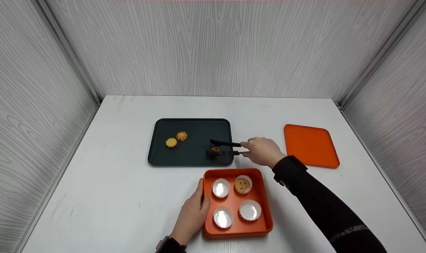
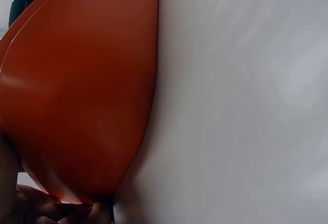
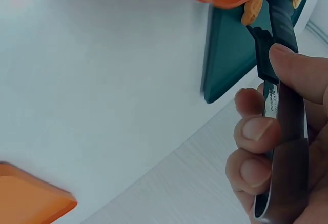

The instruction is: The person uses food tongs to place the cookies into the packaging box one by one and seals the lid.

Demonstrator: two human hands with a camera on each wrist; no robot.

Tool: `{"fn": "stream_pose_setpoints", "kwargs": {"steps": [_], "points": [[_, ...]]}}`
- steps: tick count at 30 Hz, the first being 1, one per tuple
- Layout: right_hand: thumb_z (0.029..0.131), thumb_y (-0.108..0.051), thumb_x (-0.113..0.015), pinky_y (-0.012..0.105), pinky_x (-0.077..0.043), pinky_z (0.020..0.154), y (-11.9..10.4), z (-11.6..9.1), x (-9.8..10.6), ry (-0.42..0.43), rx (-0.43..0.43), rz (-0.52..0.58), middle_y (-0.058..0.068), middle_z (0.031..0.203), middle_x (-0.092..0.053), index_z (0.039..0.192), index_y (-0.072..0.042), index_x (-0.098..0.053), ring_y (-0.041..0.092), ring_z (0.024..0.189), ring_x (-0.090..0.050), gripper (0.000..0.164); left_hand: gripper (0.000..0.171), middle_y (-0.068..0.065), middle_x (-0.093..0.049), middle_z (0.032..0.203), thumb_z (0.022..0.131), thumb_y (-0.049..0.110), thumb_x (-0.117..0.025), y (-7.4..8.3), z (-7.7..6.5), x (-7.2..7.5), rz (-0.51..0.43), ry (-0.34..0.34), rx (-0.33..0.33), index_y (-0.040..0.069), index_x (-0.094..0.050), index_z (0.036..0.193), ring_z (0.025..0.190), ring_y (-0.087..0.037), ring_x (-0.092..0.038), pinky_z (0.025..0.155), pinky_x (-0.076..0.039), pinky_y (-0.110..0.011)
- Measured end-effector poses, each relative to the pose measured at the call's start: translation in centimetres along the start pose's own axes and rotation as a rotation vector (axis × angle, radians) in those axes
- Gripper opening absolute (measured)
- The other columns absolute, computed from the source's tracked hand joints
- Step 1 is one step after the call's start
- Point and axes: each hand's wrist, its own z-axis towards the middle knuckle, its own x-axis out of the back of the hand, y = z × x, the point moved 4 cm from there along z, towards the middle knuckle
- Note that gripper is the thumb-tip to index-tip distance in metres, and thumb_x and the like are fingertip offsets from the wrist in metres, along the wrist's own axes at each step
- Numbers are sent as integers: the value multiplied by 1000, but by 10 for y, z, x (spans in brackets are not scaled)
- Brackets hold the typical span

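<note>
My right hand (image 1: 264,151) grips a pair of black tongs (image 3: 292,152), with the thumb on one arm and the fingers curled round the other. Over the right end of a dark green tray (image 1: 191,123), the tong tips sit about a small brown pastry (image 1: 216,149), partly hidden; whether they squeeze it I cannot tell. Two yellowish pastries, one scalloped (image 1: 171,142) and one ridged (image 1: 182,136), lie at the tray's left. My left hand (image 1: 191,214) holds the left wall of an orange box (image 1: 235,232). Inside stand white paper cups (image 1: 250,210); the back right one contains a round cookie (image 1: 242,185).
A flat orange tray or lid (image 1: 311,146) lies on the white table (image 1: 110,189) to the right. Grey wood-grain panels (image 1: 213,49) enclose the table at the back and both sides. The orange box stands just in front of the green tray.
</note>
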Motion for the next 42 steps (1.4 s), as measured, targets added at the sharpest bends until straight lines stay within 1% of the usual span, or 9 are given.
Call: {"fn": "stream_pose_setpoints", "kwargs": {"steps": [7, 15, 20, 26, 28, 32, 34, 38, 42], "points": [[95, -20, -74, 42, -61, 74, 9, -9, 5, 34, -25, 76, 12, 98, -74, 123, -8, -73, 28, 81, -67, 30, 64, -15, -41, 160, 107, 26, -48, 0, 0, 1, -10, 0, 15, 2, -25, 162, 143, -30, -46, 116, -38, -51], [94, -22, -73, 39, -56, 65, 8, -13, 1, -64, -140, 103, 10, 84, -71, 100, -4, -74, 25, 69, -60, 19, 64, -15, -40, 160, 107, 26, -48, 0, -1, 0, -12, -11, 32, 3, -24, 162, 143, -30, -45, 117, -37, -52], [96, -24, -71, 35, -54, 59, -11, -11, 3, -118, -213, 106, 9, 74, -65, 92, 0, -73, 23, 62, -56, 24, 65, -15, -41, 160, 107, 26, -49, 1, -1, 1, -16, -14, 33, 3, -24, 162, 143, -31, -45, 117, -37, -53], [96, -18, -69, 41, -57, 56, -42, -2, 17, -115, -183, 7, 10, 70, -61, 84, -1, -72, 24, 60, -57, 21, 63, -17, -44, 157, 106, 24, -48, 1, -2, 3, -3, 22, -29, 1, -27, 161, 141, -32, -48, 114, -40, -52], [96, -12, -66, 39, -54, 51, -51, 0, 21, -101, -160, -13, 8, 65, -56, 78, -3, -69, 22, 57, -54, 20, 63, -17, -45, 157, 106, 23, -49, 1, -2, 3, -4, 27, -41, 0, -27, 161, 140, -32, -49, 114, -41, -53], [94, -2, -60, 33, -38, 45, -57, 3, 24, -80, -137, -33, 4, 57, -40, 67, -6, -61, 18, 52, -42, 27, 63, -16, -45, 157, 107, 25, -48, 1, -1, 1, -13, 22, -26, 2, -27, 161, 141, -31, -48, 115, -40, -52], [94, -2, -61, 33, -38, 45, -56, 4, 25, -79, -140, -39, 4, 57, -42, 69, -6, -62, 18, 53, -43, 26, 63, -14, -44, 158, 107, 27, -48, 0, 0, 0, -20, 19, -17, 3, -27, 161, 142, -30, -48, 115, -40, -52], [94, -9, -68, 39, -55, 53, -48, 4, 23, -86, -166, -36, 8, 68, -60, 85, -3, -72, 23, 60, -57, 12, 63, -14, -44, 158, 107, 27, -48, -1, 0, 0, -21, 26, -27, 3, -27, 161, 141, -30, -48, 115, -40, -51], [94, -17, -73, 43, -60, 63, -40, 1, 22, -84, -179, -26, 11, 79, -69, 93, -2, -75, 27, 67, -64, 15, 63, -15, -45, 157, 107, 26, -48, -1, 0, 0, -17, 30, -29, 3, -27, 161, 140, -30, -48, 115, -40, -51]]}}
